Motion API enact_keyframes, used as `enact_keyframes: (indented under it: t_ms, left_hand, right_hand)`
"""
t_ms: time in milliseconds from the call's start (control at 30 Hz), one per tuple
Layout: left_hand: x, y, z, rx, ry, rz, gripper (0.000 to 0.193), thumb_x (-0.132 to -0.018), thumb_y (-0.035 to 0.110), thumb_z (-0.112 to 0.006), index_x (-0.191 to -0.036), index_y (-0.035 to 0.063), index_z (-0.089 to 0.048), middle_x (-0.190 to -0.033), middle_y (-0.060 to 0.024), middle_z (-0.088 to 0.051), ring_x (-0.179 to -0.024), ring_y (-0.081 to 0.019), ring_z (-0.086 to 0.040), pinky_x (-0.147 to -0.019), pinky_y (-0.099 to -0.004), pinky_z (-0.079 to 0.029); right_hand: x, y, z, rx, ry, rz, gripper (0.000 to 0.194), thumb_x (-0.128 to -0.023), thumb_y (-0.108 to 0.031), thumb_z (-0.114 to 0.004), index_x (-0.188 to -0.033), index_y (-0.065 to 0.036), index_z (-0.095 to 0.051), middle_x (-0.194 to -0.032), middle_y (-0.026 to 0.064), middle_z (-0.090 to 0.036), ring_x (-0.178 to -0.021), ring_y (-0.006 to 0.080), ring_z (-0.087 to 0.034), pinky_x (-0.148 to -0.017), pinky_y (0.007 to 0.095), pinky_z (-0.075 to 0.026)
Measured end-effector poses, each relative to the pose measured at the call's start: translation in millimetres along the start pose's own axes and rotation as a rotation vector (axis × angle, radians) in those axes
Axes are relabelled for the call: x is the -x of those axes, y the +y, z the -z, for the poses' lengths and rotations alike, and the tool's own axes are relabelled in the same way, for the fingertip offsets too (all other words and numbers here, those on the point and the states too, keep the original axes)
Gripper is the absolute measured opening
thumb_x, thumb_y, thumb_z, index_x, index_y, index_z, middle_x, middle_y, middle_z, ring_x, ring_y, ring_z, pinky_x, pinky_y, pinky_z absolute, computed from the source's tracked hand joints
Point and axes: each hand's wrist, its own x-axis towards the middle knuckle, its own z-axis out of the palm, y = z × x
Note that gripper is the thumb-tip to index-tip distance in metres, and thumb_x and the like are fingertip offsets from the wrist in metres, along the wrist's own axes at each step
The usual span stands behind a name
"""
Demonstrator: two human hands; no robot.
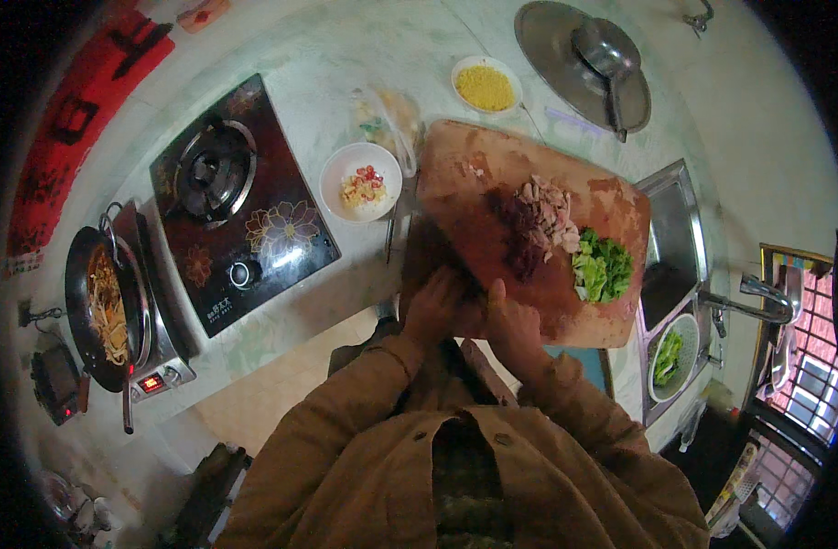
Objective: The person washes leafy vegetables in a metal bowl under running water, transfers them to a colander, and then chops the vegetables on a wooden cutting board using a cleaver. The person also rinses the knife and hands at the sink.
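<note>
A large wooden cutting board (pixel 474 165) lies before me. It bears a heap of pale sliced meat (pixel 549 213), dark red slices (pixel 522 250) on its left, and chopped leafy greens (pixel 603 266) on its right. My left hand (pixel 434 305) is low over the board's near left part, its fingers in shadow. My right hand (pixel 511 326) is at the near edge, curled, thumb pointing away from me. Between them runs a dark straight-edged patch; whether it is a blade or shadow is unclear, and so is what either hand grips.
Left of the board are a white bowl (pixel 361 184) of chopped garlic and red chilli, a thin utensil (pixel 390 237), a gas hob (pixel 274 185) and a wok (pixel 82 274) of food on a lit electric cooker. A bowl of yellow grains (pixel 486 86), metal lid (pixel 542 41), sink (pixel 693 206) and colander (pixel 690 357) surround it.
</note>
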Motion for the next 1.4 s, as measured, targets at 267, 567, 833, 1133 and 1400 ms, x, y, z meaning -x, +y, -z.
enact_keyframes:
  t_ms: [267,567,833,1133,1400]
  left_hand:
    - [-3.8,-0.3,3.4,-0.013,0.103,-0.025,0.027,-0.069,0.005,-0.056,-0.096,0.0012,-0.058,-0.106,-0.0125,-0.053,-0.101,-0.0318,-0.052,-0.077,-0.038,-0.049]
    - [-5.0,0.2,23.2,-0.022,0.084,-0.055,0.029,-0.065,0.008,-0.059,-0.094,0.0026,-0.058,-0.103,-0.0138,-0.053,-0.101,-0.032,-0.049,-0.086,-0.0377,-0.045]
    - [-6.9,-1.5,21.3,0.006,0.05,-0.054,0.03,-0.067,0.016,-0.058,-0.094,0.0026,-0.059,-0.101,-0.0144,-0.054,-0.1,-0.034,-0.05,-0.084,-0.0378,-0.046]
    - [3.6,-5.2,12.6,0.013,0.021,-0.051,0.024,-0.071,0.01,-0.054,-0.093,0.0028,-0.059,-0.103,-0.0146,-0.055,-0.103,-0.0332,-0.051,-0.084,-0.0377,-0.046]
    - [8.7,-14.6,-1.5,0.063,0.057,0.051,0.021,-0.073,0.009,-0.057,-0.094,0.0052,-0.061,-0.103,-0.0139,-0.055,-0.102,-0.0309,-0.052,-0.081,-0.0382,-0.047]
  right_hand:
    - [6.0,37.6,3.7,-0.029,-0.049,-0.207,0.036,-0.082,-0.022,-0.051,-0.107,0.001,-0.038,-0.062,0.0177,-0.058,-0.058,0.0363,-0.058,-0.047,0.0458,-0.042]
    - [20.2,22.4,12.1,0.04,0.09,-0.023,0.027,-0.077,-0.014,-0.053,-0.1,-0.004,-0.041,-0.058,0.0139,-0.057,-0.051,0.0337,-0.056,-0.042,0.0434,-0.041]
    - [32.9,-4.5,36.3,-0.057,-0.072,-0.062,0.027,-0.08,-0.02,-0.052,-0.099,-0.004,-0.041,-0.069,0.017,-0.059,-0.062,0.0343,-0.059,-0.049,0.0443,-0.045]
    - [4.8,-8.1,7.6,-0.005,-0.049,-0.012,0.028,-0.079,-0.014,-0.051,-0.1,0.001,-0.04,-0.061,0.0156,-0.058,-0.053,0.0322,-0.058,-0.045,0.0429,-0.044]
    - [7.3,22.8,2.0,-0.024,-0.128,-0.239,0.034,-0.085,-0.032,-0.049,-0.103,-0.005,-0.04,-0.064,0.0205,-0.058,-0.058,0.0412,-0.055,-0.051,0.0496,-0.041]
